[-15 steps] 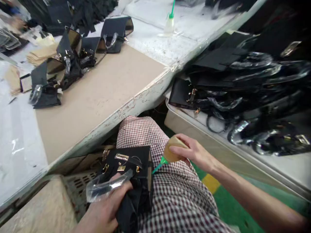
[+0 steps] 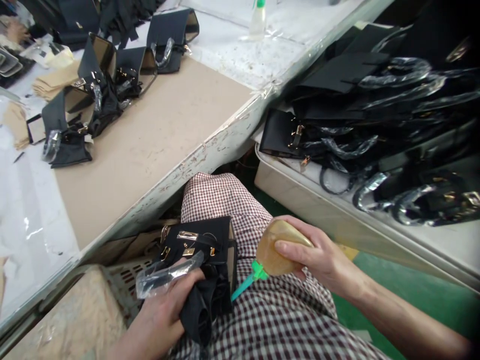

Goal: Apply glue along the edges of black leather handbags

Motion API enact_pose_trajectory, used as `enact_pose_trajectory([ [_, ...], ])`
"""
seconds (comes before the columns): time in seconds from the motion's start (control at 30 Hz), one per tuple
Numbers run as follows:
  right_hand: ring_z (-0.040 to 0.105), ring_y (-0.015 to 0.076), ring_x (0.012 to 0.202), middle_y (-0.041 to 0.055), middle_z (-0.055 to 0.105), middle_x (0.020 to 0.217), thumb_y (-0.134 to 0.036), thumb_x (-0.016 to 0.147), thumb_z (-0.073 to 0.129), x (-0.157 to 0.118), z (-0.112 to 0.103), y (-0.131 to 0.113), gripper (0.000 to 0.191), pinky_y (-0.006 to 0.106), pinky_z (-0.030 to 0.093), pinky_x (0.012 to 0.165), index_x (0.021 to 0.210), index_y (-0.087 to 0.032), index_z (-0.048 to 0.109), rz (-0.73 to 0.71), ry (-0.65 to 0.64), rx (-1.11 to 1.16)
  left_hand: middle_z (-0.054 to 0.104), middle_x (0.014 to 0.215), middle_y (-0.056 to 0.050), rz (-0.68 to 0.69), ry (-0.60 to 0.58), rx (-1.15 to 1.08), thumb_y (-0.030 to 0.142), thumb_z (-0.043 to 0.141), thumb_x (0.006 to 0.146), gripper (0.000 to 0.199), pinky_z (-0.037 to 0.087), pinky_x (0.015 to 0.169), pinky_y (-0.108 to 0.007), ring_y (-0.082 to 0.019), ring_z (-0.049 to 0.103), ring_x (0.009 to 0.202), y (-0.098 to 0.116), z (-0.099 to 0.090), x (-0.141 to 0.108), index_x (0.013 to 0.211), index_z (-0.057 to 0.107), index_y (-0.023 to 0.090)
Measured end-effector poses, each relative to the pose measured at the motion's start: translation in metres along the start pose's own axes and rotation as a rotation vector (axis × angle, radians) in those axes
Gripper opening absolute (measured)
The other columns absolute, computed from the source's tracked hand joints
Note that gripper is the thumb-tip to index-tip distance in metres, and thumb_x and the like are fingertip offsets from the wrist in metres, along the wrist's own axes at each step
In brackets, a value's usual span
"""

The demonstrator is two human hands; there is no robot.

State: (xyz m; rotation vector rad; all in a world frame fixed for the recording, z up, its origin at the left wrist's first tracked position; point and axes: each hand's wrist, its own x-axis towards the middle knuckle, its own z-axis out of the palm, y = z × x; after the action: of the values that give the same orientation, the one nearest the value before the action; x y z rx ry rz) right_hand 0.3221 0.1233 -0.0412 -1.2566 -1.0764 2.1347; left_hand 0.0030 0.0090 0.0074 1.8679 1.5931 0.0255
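A small black handbag (image 2: pixel 210 235) with gold metal fittings and a plastic-wrapped handle rests on my lap, over checkered cloth. My left hand (image 2: pixel 168 300) is closed around its lower part, fingers partly hidden by the wrapped handle and black fabric. In my right hand (image 2: pixel 307 250) is a squeeze bottle (image 2: pixel 275 247) of yellowish liquid, tilted down to the left. Its green nozzle (image 2: pixel 243 287) has its tip at the bag's right side edge; whether it touches cannot be seen.
Several black bags (image 2: pixel 95 90) stand on the worktable (image 2: pixel 157 135) at left. Another green-capped bottle (image 2: pixel 258 22) is at the back. On my right, a pale bin (image 2: pixel 285 185) is heaped with black bags (image 2: pixel 337 110). A wrapped bundle (image 2: pixel 71 315) lies at lower left.
My right hand has brought the bottle lower, its nozzle tip sliding down along the bag's right side. My left hand still grips the bag. The camera view has shifted slightly.
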Motion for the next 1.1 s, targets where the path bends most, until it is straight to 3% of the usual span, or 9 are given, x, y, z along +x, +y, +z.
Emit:
enact_pose_trajectory([
  [0.17, 0.049, 0.0099, 0.055, -0.001, 0.061, 0.08, -0.05, 0.087, 0.071, 0.003, -0.002, 0.002, 0.038, 0.018, 0.038, 0.04, 0.108, -0.021, 0.058, -0.022, 0.023, -0.087, 0.072, 0.124, 0.001, 0.008, -0.023, -0.031, 0.017, 0.059, 0.087, 0.043, 0.052, 0.101, -0.027, -0.02, 0.069, 0.114, 0.0, -0.002, 0.0, 0.128, 0.059, 0.032],
  [0.4, 0.053, 0.0131, 0.056, -0.0019, 0.062, 0.08, -0.056, 0.084, 0.069, 0.02, -0.014, -0.002, 0.046, 0.023, 0.044, 0.043, 0.114, -0.023, 0.056, -0.063, 0.167, -0.363, 0.074, 0.118, 0.0, 0.032, 0.054, -0.081, 0.017, 0.057, 0.086, 0.038, 0.054, 0.098, -0.027, -0.02, 0.07, 0.108, 0.008, -0.005, 0.005, 0.121, 0.064, 0.031],
  [0.53, 0.061, 0.0191, 0.072, 0.0015, 0.066, 0.091, -0.054, 0.085, 0.068, 0.027, -0.017, 0.004, 0.045, 0.029, 0.05, 0.055, 0.115, -0.023, 0.056, -0.119, 0.231, -0.512, 0.075, 0.116, 0.0, 0.041, 0.08, -0.07, 0.018, 0.058, 0.086, 0.039, 0.052, 0.102, -0.031, -0.022, 0.071, 0.106, 0.009, -0.005, 0.006, 0.122, 0.064, 0.032],
  [0.77, 0.064, 0.0246, 0.084, 0.0033, 0.067, 0.096, -0.052, 0.083, 0.069, 0.029, -0.018, 0.013, 0.046, 0.038, 0.052, 0.076, 0.116, -0.023, 0.056, -0.203, 0.282, -0.62, 0.075, 0.113, 0.001, 0.076, 0.12, -0.058, 0.014, 0.057, 0.085, 0.038, 0.054, 0.096, -0.026, -0.019, 0.071, 0.102, 0.012, -0.009, 0.01, 0.117, 0.063, 0.032],
  [0.87, 0.063, 0.0226, 0.079, 0.0027, 0.067, 0.093, -0.052, 0.083, 0.071, 0.025, -0.017, 0.01, 0.045, 0.033, 0.052, 0.066, 0.115, -0.023, 0.056, -0.167, 0.235, -0.52, 0.075, 0.113, 0.001, 0.07, 0.113, -0.061, 0.016, 0.057, 0.085, 0.036, 0.053, 0.096, -0.026, -0.018, 0.071, 0.102, 0.012, -0.009, 0.01, 0.116, 0.064, 0.032],
  [0.97, 0.056, 0.0155, 0.061, -0.0003, 0.063, 0.083, -0.053, 0.085, 0.069, 0.018, -0.013, 0.004, 0.041, 0.025, 0.045, 0.047, 0.111, -0.023, 0.057, -0.08, 0.118, -0.293, 0.074, 0.114, 0.001, 0.031, 0.083, -0.075, 0.015, 0.056, 0.086, 0.038, 0.053, 0.095, -0.026, -0.019, 0.071, 0.103, 0.011, -0.008, 0.009, 0.118, 0.064, 0.032],
  [1.1, 0.049, 0.0109, 0.054, -0.0016, 0.059, 0.076, -0.051, 0.085, 0.071, 0.008, -0.004, -0.003, 0.037, 0.019, 0.038, 0.041, 0.105, -0.021, 0.06, -0.031, 0.024, -0.088, 0.074, 0.118, -0.001, -0.014, 0.048, -0.113, 0.014, 0.057, 0.084, 0.038, 0.054, 0.093, -0.026, -0.02, 0.07, 0.106, 0.009, -0.006, 0.008, 0.118, 0.065, 0.03],
])
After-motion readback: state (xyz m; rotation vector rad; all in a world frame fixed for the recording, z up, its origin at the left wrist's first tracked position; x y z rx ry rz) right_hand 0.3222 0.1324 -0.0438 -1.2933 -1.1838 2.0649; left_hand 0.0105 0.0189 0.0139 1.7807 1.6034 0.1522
